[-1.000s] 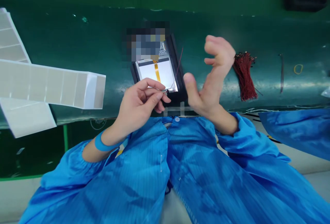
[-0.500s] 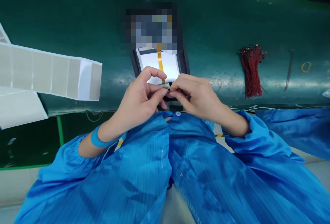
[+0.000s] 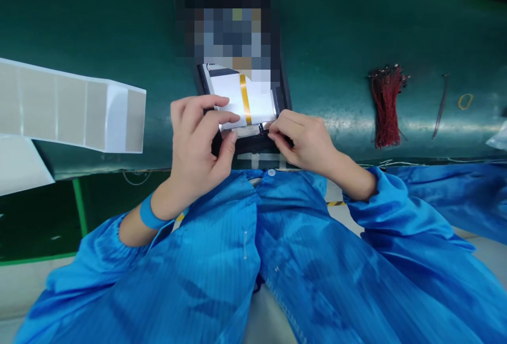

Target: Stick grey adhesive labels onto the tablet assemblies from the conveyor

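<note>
A flat device in a black frame (image 3: 285,102) lies before me, its far part blurred out by pixelation. Its near part shows a white panel (image 3: 227,91) crossed lengthwise by a yellow-orange tape strip (image 3: 245,102). My left hand (image 3: 198,141) is over the panel's near left corner, fingers apart and bent, with nothing visible between them. At the near right corner, my right hand (image 3: 303,135) has its thumb and forefinger pinched together by a short dark wire (image 3: 261,129). Whatever is in that pinch is too small to make out.
On the left lie a folded strip of beige labels (image 3: 71,106) and a white sheet (image 3: 21,167). To the right are a bundle of dark red wires (image 3: 387,109), a single thin wire (image 3: 441,105), a yellow rubber band (image 3: 465,102) and a clear plastic piece (image 3: 498,137).
My hands, formerly together at the device's near edge, have moved apart. The left has gone left and opened; the right stays pinched, slightly farther right. The near end of the device is now uncovered.
</note>
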A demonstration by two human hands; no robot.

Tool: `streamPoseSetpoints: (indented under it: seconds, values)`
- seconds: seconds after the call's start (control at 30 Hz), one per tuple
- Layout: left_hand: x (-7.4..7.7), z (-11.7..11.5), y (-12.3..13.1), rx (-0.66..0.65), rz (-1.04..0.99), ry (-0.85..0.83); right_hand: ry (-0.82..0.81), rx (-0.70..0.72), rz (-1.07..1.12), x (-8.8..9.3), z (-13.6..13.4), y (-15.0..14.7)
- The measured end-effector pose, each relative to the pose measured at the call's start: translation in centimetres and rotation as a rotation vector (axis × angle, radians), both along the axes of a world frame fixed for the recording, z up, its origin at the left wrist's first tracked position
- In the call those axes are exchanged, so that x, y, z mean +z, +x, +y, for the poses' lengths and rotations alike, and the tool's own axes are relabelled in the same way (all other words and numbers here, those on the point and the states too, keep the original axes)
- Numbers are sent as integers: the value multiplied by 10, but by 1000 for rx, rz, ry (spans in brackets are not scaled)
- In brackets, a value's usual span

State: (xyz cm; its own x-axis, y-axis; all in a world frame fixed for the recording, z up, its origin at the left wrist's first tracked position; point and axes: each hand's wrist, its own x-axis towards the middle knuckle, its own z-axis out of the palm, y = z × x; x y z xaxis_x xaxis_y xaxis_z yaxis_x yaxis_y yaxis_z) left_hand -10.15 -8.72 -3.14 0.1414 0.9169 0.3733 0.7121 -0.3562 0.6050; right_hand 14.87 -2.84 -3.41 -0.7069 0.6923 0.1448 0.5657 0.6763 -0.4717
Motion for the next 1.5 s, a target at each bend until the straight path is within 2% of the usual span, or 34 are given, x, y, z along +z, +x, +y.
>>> streamPoseSetpoints:
  seconds: [0.17,0.33,0.53,0.7,0.83,1.1,1.3,1.5]
  values:
    - [-11,-3,6,-79,54,74,31,31,-61,0,1,1]
    - [-15,-3,9,-139,126,163,45,70,-80,4,4,1]
    - [-17,-5,12,-138,174,73,-22,111,-94,10,7,1]
    - [-19,-4,12,-154,167,57,-22,130,-104,13,8,2]
    - [-17,-4,10,-167,135,-18,-42,140,-143,14,9,3]
    - [-23,-2,15,-172,201,131,-14,136,-194,17,7,1]
    - [-24,-5,18,-178,244,152,0,148,-277,21,8,-3]
    - [-20,-8,35,-169,247,1,9,115,-279,23,9,-1]
